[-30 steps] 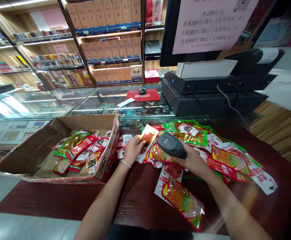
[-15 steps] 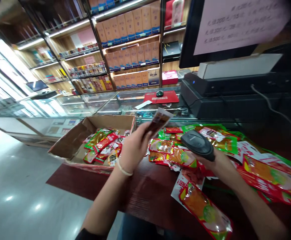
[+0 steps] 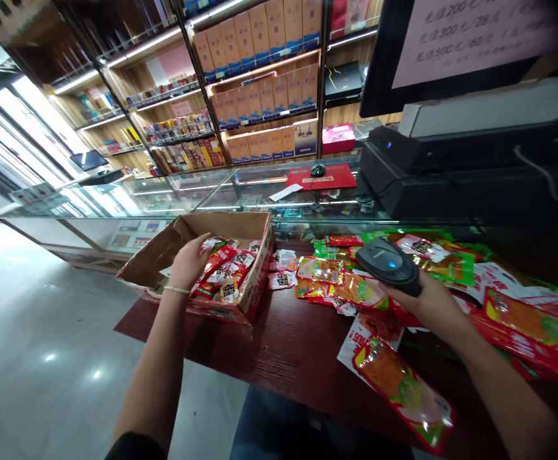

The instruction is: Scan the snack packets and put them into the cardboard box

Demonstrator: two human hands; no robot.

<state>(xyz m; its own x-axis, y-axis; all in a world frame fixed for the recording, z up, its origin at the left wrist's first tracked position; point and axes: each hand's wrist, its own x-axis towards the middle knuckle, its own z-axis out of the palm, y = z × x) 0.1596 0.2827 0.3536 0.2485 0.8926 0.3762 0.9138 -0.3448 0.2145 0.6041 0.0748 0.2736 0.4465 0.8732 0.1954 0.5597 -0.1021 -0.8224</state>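
Observation:
My left hand (image 3: pixel 188 259) reaches into the open cardboard box (image 3: pixel 161 252) on the left of the dark wooden table (image 3: pixel 283 345). Its thumb is spread and it rests on the red and white snack packets (image 3: pixel 226 271) lying in the box, with nothing visibly gripped. My right hand (image 3: pixel 425 303) is wrapped round a black barcode scanner (image 3: pixel 387 263), whose blue light shines, held above a loose pile of red, orange and green snack packets (image 3: pixel 350 287). One large orange packet (image 3: pixel 403 390) lies nearest me at the table's front edge.
Behind the table runs a glass counter (image 3: pixel 202 191) with a red mouse pad and mouse (image 3: pixel 322 176). A black till (image 3: pixel 451 166) and a screen with a pink notice (image 3: pixel 475 38) stand at the right. Shelves of boxed goods (image 3: pixel 260 83) fill the back wall. Shiny floor lies left.
My left hand carried the small packet from beside the scanner leftwards into the cardboard box. The right hand kept the scanner over the pile. The view turned left.

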